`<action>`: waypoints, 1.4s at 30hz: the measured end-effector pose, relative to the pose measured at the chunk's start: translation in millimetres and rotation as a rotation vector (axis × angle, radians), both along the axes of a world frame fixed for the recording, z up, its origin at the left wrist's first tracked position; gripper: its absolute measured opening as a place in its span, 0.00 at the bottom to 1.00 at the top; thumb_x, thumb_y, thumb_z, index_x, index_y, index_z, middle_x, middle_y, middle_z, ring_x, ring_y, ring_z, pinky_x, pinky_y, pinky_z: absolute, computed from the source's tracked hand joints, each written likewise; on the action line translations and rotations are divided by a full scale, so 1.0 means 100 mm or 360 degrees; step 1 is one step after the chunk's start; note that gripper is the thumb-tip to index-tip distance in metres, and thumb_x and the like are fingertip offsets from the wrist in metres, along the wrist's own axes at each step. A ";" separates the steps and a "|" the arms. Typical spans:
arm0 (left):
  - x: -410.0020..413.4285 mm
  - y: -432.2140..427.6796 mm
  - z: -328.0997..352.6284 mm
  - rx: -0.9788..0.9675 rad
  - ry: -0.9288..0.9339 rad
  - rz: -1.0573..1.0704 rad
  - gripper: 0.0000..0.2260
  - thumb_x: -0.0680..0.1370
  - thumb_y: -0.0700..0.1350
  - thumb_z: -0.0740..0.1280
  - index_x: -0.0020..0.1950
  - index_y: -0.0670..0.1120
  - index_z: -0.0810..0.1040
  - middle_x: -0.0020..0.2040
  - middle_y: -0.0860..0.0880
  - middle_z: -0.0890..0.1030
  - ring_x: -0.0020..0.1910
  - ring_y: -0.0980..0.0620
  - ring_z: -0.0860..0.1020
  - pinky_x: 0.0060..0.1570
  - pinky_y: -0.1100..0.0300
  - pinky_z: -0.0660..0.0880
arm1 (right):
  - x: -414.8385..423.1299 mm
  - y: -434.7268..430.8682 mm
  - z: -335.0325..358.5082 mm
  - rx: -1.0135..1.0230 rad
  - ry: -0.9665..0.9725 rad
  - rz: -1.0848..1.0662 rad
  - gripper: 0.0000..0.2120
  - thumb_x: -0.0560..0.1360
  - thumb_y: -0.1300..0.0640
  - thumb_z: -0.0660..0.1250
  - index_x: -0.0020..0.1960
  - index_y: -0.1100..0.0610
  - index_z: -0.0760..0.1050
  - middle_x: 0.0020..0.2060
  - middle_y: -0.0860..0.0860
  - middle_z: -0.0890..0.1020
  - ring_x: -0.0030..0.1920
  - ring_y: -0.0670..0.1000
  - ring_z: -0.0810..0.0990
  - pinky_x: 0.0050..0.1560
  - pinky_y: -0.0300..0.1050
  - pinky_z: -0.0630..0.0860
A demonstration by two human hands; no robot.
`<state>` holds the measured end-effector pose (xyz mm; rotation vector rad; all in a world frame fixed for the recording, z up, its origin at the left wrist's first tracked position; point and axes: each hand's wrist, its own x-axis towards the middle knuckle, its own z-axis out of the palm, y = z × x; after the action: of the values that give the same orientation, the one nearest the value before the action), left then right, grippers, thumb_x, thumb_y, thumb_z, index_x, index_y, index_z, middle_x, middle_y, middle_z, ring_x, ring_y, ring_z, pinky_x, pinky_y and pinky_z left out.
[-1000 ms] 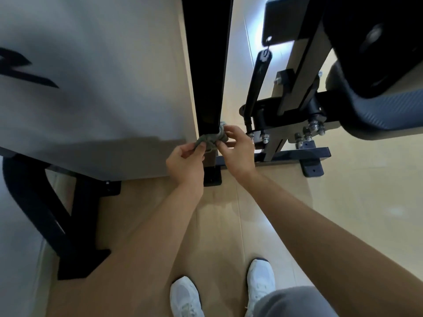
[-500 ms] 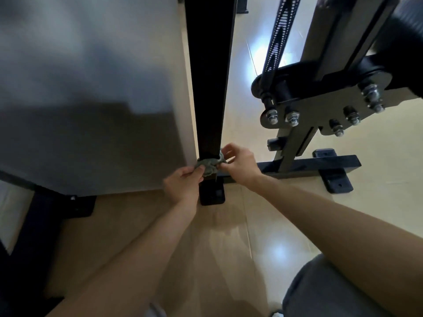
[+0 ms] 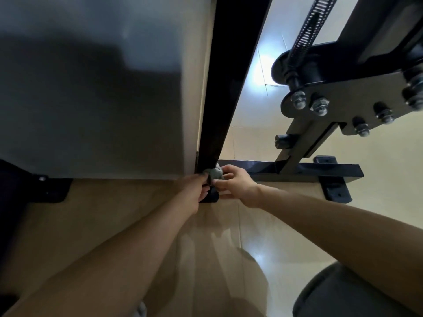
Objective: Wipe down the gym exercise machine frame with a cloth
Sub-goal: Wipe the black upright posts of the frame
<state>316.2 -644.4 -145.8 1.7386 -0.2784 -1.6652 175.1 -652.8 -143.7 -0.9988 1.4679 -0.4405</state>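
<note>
A small grey cloth (image 3: 215,173) is being held bunched against the very bottom of the black upright post (image 3: 229,88), just above its floor plate (image 3: 209,197). It is being pinched from the left by the left hand (image 3: 194,191) and from the right by the right hand (image 3: 235,184), probably so the fabric is being kept taut against the metal. Whether it is being wrapped fully round cannot be told. The base bar (image 3: 297,169) to the right is not being touched.
</note>
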 end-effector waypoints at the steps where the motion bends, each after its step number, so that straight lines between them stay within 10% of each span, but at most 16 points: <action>1: -0.03 0.00 0.01 -0.0016 0.0040 -0.0029 0.05 0.80 0.46 0.70 0.51 0.44 0.80 0.45 0.45 0.84 0.35 0.55 0.80 0.27 0.67 0.77 | -0.01 0.02 -0.02 0.0037 -0.0017 -0.0004 0.16 0.75 0.60 0.74 0.60 0.55 0.75 0.53 0.56 0.84 0.52 0.56 0.85 0.46 0.50 0.84; 5: -0.11 0.03 0.00 -0.0062 0.0114 -0.0220 0.07 0.81 0.45 0.69 0.58 0.46 0.80 0.49 0.48 0.83 0.40 0.54 0.81 0.30 0.68 0.78 | -0.14 0.00 -0.06 0.0006 0.0080 -0.0161 0.13 0.75 0.67 0.72 0.57 0.58 0.76 0.49 0.58 0.84 0.48 0.55 0.86 0.45 0.49 0.85; 10: -0.06 0.08 -0.04 -0.0129 0.0065 -0.0227 0.12 0.80 0.39 0.70 0.62 0.47 0.79 0.48 0.49 0.82 0.43 0.49 0.82 0.37 0.62 0.80 | -0.58 -0.09 -0.11 -0.0563 0.1006 -0.0363 0.14 0.74 0.63 0.72 0.59 0.56 0.79 0.51 0.52 0.80 0.52 0.53 0.80 0.55 0.44 0.76; 18: 0.03 0.16 -0.10 -0.0213 0.0150 -0.0265 0.16 0.81 0.38 0.68 0.68 0.47 0.75 0.53 0.49 0.82 0.53 0.46 0.82 0.46 0.57 0.80 | -0.66 -0.10 -0.42 -0.0826 0.1458 0.1066 0.34 0.78 0.56 0.69 0.80 0.49 0.60 0.80 0.51 0.59 0.77 0.59 0.58 0.76 0.57 0.61; 27: 0.34 0.32 -0.19 -0.1918 -0.2255 -0.1793 0.27 0.68 0.43 0.74 0.68 0.47 0.79 0.67 0.45 0.79 0.63 0.42 0.77 0.57 0.50 0.73 | -0.68 -0.14 -0.43 -0.1156 0.1638 0.1500 0.36 0.79 0.57 0.65 0.82 0.53 0.51 0.82 0.51 0.53 0.78 0.56 0.59 0.74 0.52 0.64; 33: 0.39 0.37 -0.13 -0.1879 -0.2693 -0.2062 0.27 0.75 0.44 0.64 0.75 0.44 0.72 0.79 0.39 0.63 0.76 0.37 0.63 0.74 0.43 0.57 | -1.05 -0.34 -0.44 -0.1123 0.1797 0.0910 0.17 0.76 0.54 0.68 0.64 0.56 0.76 0.64 0.55 0.78 0.56 0.60 0.74 0.54 0.51 0.71; 37: 0.49 0.41 -0.12 -0.1645 -0.2886 -0.2068 0.37 0.76 0.52 0.65 0.82 0.44 0.54 0.83 0.41 0.43 0.81 0.39 0.48 0.78 0.38 0.49 | -1.01 -0.44 -0.48 -0.0888 0.1555 0.0657 0.15 0.74 0.52 0.73 0.57 0.58 0.78 0.51 0.53 0.71 0.53 0.58 0.73 0.54 0.46 0.71; 42: 0.62 0.33 -0.17 -0.1669 -0.3061 -0.2079 0.35 0.80 0.51 0.59 0.83 0.42 0.48 0.83 0.44 0.42 0.82 0.43 0.44 0.78 0.37 0.46 | -0.43 -0.45 -0.48 -0.0957 0.1258 0.0855 0.19 0.73 0.49 0.74 0.61 0.54 0.79 0.53 0.52 0.73 0.55 0.56 0.74 0.57 0.47 0.71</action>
<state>378.0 -611.9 -163.2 1.4980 -2.7700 0.5349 132.3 -698.3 -192.0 -2.1565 1.6780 -0.0698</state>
